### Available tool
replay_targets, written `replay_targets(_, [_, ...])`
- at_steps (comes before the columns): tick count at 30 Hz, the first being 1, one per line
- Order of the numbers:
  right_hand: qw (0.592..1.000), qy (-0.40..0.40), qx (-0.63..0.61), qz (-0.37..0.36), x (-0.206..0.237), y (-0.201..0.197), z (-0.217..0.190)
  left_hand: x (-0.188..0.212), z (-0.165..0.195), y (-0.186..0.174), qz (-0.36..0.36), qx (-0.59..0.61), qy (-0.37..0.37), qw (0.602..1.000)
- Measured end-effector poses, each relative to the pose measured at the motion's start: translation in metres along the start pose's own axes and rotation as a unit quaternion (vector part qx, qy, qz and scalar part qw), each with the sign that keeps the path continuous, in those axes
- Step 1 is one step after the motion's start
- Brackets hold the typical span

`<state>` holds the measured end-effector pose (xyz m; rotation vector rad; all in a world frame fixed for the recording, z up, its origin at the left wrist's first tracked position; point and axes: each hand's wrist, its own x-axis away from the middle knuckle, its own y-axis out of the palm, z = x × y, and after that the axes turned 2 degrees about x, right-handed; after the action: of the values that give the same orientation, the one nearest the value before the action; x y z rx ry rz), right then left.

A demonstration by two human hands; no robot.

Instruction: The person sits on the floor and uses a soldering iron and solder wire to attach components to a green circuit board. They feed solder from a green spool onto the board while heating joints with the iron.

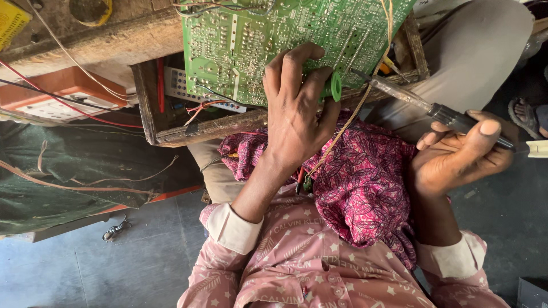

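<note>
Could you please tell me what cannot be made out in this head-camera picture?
- Circuit board: its top is cut off by the frame edge.
- Green part: mostly hidden behind the left hand; its kind is unclear.
- Soldering iron: its rear is covered by the right hand.
- Wooden drawer: its contents are largely hidden by the board.

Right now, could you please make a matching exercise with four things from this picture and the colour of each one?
Things:
1. circuit board
2. cloth on the lap
3. soldering iron handle
4. wooden drawer

Colours:
a. brown
b. green
c. black
d. pink with a dark leaf pattern

Pairs: 1-b, 2-d, 3-c, 4-a

The left hand holds the circuit board; the right hand holds the soldering iron.
</note>
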<state>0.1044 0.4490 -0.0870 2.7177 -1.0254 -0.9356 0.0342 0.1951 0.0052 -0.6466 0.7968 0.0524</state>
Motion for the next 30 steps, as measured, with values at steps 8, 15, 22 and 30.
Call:
replay_targets(8, [0.999,-0.011,0.023,-0.033,-0.002,0.008,-0.011,-0.001,-0.002,0.004,-0.011,-0.012,-0.001,1.000])
replay_targets(15, [1.000,0.007,0.006,-0.011,0.001,0.009,-0.010,0.001,-0.003,0.005,-0.010,-0.011,0.000,1.000])
replay_targets(22, [0.999,-0.004,0.018,-0.031,0.000,0.008,-0.014,0.001,-0.003,0.004,0.007,-0.002,0.009,1.000])
replay_targets(30, [0.999,-0.014,0.016,-0.029,-0.001,0.009,-0.014,0.000,-0.001,-0.002,0.006,0.019,0.003,1.000])
